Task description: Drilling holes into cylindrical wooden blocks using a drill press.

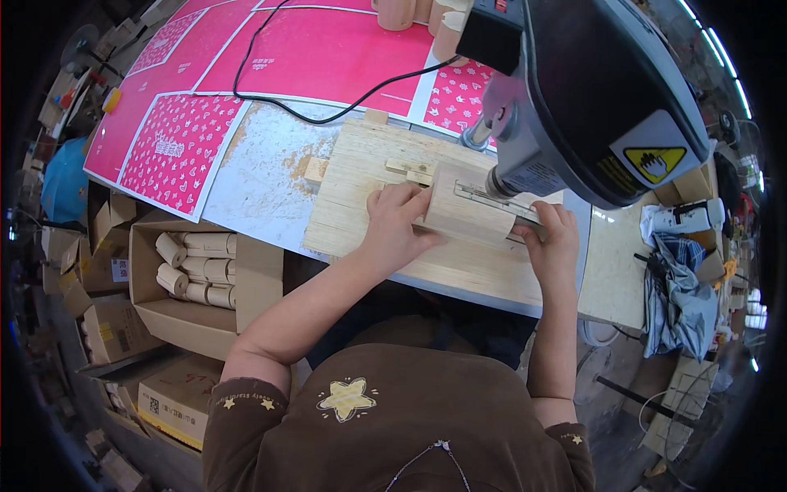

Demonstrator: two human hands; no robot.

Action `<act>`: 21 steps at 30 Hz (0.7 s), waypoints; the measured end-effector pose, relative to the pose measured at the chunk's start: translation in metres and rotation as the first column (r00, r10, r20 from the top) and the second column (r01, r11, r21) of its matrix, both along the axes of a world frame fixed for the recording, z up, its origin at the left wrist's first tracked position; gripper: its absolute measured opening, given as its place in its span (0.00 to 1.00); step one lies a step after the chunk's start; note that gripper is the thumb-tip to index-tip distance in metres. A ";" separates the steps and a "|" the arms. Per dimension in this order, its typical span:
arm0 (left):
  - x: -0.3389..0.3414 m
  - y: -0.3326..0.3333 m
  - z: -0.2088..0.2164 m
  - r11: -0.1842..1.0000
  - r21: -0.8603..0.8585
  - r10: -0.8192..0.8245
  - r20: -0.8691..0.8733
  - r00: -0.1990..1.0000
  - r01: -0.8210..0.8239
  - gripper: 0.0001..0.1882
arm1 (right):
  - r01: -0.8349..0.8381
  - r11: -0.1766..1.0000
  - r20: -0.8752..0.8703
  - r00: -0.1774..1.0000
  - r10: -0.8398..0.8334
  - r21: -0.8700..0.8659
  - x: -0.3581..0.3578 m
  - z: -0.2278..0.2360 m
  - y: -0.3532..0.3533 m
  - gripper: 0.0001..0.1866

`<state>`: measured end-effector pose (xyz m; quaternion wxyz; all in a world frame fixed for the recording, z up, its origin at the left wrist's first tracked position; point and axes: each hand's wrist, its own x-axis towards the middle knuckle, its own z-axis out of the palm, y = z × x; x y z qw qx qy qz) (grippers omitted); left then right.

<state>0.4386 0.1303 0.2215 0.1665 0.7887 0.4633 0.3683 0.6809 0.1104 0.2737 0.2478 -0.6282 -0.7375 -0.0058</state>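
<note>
A pale wooden block with a rounded side lies on a flat plywood board under the drill press. My left hand grips the block's left end, with the thumb on the near side and the fingers over the far side. On top of the block runs a thin slotted metal strip. My right hand is closed in a pinch at the block's right end, where that strip sticks out. The press's round lower end is close above the strip; its tip is hidden. Small wood strips lie behind the block.
Pink patterned sheets cover the far table, with a black cable across them. Wooden cylinders stand at the back. An open carton of wooden cylinders is at left. Grey cloth hangs at right.
</note>
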 end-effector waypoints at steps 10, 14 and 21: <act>-0.030 0.013 -0.014 1.000 0.003 -0.024 0.025 0.999 0.024 0.29 | -0.065 0.965 -0.597 0.775 0.210 0.255 0.018 0.036 0.008 0.29; -0.031 0.015 -0.016 0.999 0.010 -0.044 0.033 0.998 0.044 0.29 | 0.123 0.873 -0.560 0.806 0.190 0.473 0.021 0.143 0.060 0.23; -0.033 0.013 -0.015 0.998 -0.059 -0.031 0.007 1.000 0.031 0.25 | 0.004 0.839 -0.151 0.984 0.094 0.544 0.009 0.147 0.042 0.17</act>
